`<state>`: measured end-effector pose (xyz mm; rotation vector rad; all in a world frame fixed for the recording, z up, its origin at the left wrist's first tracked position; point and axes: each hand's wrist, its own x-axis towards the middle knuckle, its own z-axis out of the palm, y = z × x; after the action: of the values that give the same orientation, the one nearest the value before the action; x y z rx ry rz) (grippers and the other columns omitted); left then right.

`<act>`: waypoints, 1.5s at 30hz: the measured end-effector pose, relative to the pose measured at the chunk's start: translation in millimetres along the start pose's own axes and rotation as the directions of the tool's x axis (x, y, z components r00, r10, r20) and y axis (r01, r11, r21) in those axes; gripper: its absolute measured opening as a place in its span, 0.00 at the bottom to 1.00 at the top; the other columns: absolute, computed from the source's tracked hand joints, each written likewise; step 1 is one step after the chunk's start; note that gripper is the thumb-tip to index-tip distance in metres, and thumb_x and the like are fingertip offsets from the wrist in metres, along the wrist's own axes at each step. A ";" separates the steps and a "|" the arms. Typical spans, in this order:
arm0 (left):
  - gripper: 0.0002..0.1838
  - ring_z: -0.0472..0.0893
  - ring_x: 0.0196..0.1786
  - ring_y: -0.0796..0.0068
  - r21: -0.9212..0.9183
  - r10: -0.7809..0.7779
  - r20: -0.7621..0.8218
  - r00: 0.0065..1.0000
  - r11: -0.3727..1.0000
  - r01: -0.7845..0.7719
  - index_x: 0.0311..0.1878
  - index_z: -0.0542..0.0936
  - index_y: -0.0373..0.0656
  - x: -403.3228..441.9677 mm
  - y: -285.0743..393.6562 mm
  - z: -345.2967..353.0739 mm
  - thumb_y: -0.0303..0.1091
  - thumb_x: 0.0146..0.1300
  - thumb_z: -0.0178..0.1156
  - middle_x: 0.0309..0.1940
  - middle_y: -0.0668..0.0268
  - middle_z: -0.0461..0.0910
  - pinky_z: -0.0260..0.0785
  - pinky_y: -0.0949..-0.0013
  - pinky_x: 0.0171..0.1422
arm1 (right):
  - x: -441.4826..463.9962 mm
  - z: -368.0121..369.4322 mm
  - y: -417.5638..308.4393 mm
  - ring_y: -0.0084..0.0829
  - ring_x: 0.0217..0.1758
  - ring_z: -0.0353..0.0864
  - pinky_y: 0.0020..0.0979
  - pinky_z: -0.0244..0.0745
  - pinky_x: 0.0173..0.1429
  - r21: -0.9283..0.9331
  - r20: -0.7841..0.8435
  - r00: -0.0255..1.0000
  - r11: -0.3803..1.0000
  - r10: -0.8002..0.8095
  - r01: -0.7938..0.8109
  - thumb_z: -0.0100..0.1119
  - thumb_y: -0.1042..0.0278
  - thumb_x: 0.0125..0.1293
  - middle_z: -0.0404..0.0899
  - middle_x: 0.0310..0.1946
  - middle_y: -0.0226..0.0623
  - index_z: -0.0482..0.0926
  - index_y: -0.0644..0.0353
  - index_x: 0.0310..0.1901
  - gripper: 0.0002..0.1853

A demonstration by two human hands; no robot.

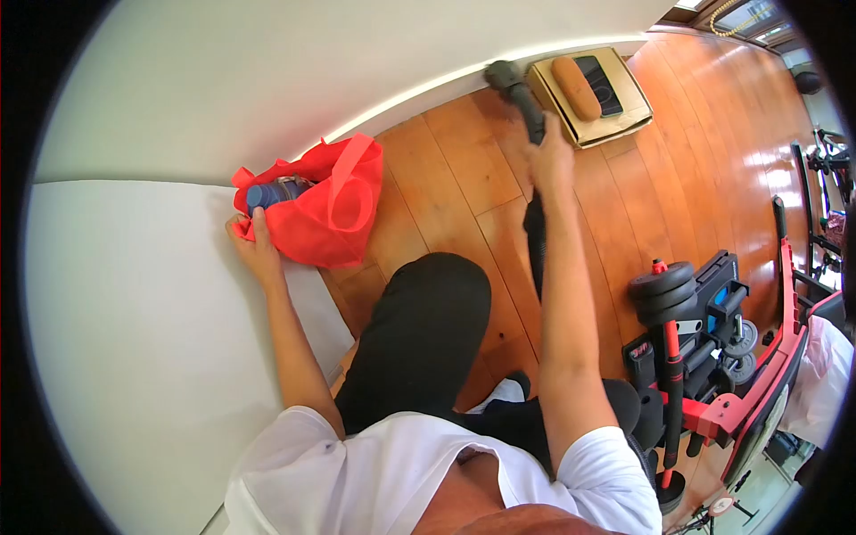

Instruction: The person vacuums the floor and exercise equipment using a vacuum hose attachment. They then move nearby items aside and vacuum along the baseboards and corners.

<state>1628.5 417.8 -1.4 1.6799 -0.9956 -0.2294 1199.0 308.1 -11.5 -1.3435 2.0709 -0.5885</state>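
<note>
My left hand (257,250) is closed on the edge of a red cloth bag (352,214), its thumb up by a blue-capped item (260,196) inside. The bag stands on the wood floor against the white furniture, its handles loose on the right side. My right hand (551,165) is wrapped round the dark handle of what looks like a vacuum hose (526,107). Its rounded grey head (504,75) is by the baseboard, left of a cardboard box (637,102). Below the hand, a black length runs down behind my forearm, its end hidden.
On the box lie a brown oblong case (576,89) and a black flat item (599,86). A white surface (134,357) fills the left. Dumbbell plates (662,290) and a red exercise bench frame (722,415) stand at the right. My knee (437,312) is between my arms.
</note>
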 end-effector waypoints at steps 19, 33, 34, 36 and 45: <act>0.18 0.60 0.34 0.80 -0.092 -0.033 -0.050 0.998 0.995 0.028 0.33 0.63 0.44 2.1 -4.3 10.5 0.41 0.71 0.60 0.31 0.73 0.60 0.60 0.76 0.41 | 46.4 -33.9 -51.7 0.50 0.32 0.84 0.44 0.79 0.41 0.098 0.184 0.983 0.995 0.004 -0.023 0.59 0.71 0.53 0.81 0.31 0.56 0.68 0.64 0.52 0.23; 0.17 0.71 0.33 0.81 -0.392 -0.270 -0.103 0.957 0.896 0.210 0.31 0.69 0.43 2.6 10.3 12.1 0.44 0.72 0.58 0.30 0.73 0.71 0.70 0.72 0.40 | -23.2 33.4 -99.6 0.57 0.44 0.83 0.52 0.77 0.47 -0.165 0.233 0.945 0.948 -0.232 0.273 0.51 0.72 0.62 0.81 0.37 0.61 0.66 0.63 0.53 0.17; 0.17 0.72 0.33 0.80 -0.421 -0.284 -0.118 0.952 0.882 0.211 0.31 0.70 0.43 2.3 16.5 12.5 0.44 0.71 0.58 0.30 0.72 0.72 0.71 0.71 0.41 | -31.9 38.7 -103.8 0.58 0.47 0.82 0.53 0.77 0.49 -0.145 0.278 0.931 0.948 -0.237 0.284 0.49 0.71 0.65 0.81 0.40 0.62 0.66 0.63 0.53 0.16; 0.17 0.74 0.34 0.78 -0.476 -0.309 -0.145 0.940 0.855 0.207 0.32 0.71 0.42 3.1 28.9 11.4 0.45 0.71 0.59 0.30 0.71 0.73 0.73 0.69 0.43 | -49.2 55.3 -108.3 0.58 0.49 0.82 0.54 0.77 0.51 -0.098 0.355 0.887 0.932 -0.296 0.350 0.48 0.70 0.67 0.81 0.42 0.62 0.67 0.63 0.52 0.14; 0.17 0.78 0.43 0.71 -0.582 -0.455 -0.169 0.874 0.762 0.284 0.38 0.71 0.39 0.4 35.1 2.0 0.46 0.72 0.56 0.40 0.64 0.76 0.76 0.63 0.49 | -25.8 27.8 -45.9 0.55 0.45 0.83 0.51 0.77 0.47 -0.159 0.239 0.951 0.958 -0.195 0.237 0.62 0.63 0.61 0.83 0.38 0.55 0.66 0.48 0.64 0.29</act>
<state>1610.2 415.0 28.5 1.3096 -0.2979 -0.4602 1256.2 312.6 4.1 -1.6796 1.8470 -0.3214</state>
